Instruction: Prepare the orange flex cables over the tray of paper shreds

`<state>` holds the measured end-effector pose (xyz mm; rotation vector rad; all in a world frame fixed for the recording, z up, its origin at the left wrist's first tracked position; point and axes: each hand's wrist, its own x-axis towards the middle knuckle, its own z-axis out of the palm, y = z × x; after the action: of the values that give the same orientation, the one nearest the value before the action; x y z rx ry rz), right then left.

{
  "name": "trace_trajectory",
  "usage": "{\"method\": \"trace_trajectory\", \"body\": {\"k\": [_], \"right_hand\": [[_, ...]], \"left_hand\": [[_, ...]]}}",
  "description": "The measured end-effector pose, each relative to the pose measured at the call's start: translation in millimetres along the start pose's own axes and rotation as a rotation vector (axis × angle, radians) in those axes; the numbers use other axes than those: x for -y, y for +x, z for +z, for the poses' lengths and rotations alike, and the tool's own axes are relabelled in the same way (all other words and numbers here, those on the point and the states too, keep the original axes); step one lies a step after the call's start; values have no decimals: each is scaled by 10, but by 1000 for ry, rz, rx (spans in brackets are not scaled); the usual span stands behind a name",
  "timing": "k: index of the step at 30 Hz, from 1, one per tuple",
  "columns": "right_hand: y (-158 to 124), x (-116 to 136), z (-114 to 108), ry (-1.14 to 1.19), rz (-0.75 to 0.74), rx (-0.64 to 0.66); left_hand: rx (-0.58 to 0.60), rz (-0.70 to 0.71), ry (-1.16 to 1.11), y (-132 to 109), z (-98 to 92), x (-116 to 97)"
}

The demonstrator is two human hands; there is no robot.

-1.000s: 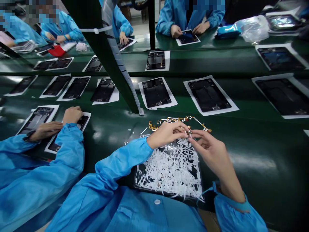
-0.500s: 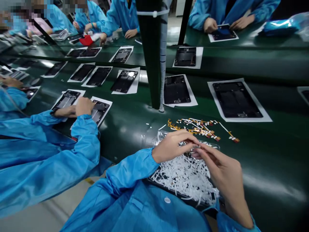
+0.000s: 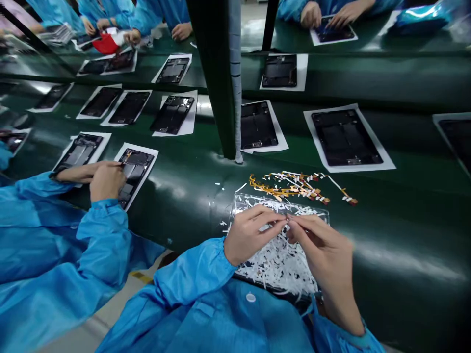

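Above a clear tray (image 3: 324, 214) filled with white paper strips (image 3: 283, 262), my two hands meet at the fingertips. My left hand (image 3: 253, 230) pinches a tiny item too small to make out. Thumb and fingers of my right hand (image 3: 324, 250) close on the same spot from the right. Just beyond the tray lies a loose pile of orange flex cables (image 3: 272, 189) with white and dark red ends. A few small white scraps are scattered left of the tray.
A dark post (image 3: 217, 83) rises beyond the tray. Open tablet housings (image 3: 348, 137) on white sheets line the green conveyor (image 3: 397, 215). At the left, a co-worker's hands (image 3: 106, 182) touch another housing (image 3: 137, 171). More people sit across.
The view has shifted, so the surroundings sit further left and higher. My fingertips have come closer together over the tray. The co-worker's hands at the left have moved slightly on the housing.
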<state>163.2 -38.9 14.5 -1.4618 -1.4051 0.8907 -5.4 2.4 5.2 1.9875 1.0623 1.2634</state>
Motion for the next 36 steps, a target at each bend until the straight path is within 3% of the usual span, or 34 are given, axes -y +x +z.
{"method": "trace_trajectory", "body": {"k": [5,11,15,20,24,28,32,34,36], "right_hand": [[-52,30,39,-94,-37,-9],[-78,-12,119,-173,-108,-48],[-79,-52,21,-155,-45,-37],[-58,-84,-203,-117,98,38],[-23,-94,-216,-74,131,186],[-3,-96,-169,18,271,117],[-24,-81,-137,134,326,82],[-49,-81,-118,188,325,80],[-71,-87,-97,213,322,70]], "left_hand": [[-59,-44,38,-12,73,-2],[10,48,227,-33,116,62],[77,13,289,-54,84,114],[220,-240,6,-38,-12,70],[258,-281,-185,53,-7,6],[173,-177,-85,60,30,49],[-65,177,181,-35,52,84],[-39,317,292,-66,70,84],[17,348,360,-73,89,88]]}}
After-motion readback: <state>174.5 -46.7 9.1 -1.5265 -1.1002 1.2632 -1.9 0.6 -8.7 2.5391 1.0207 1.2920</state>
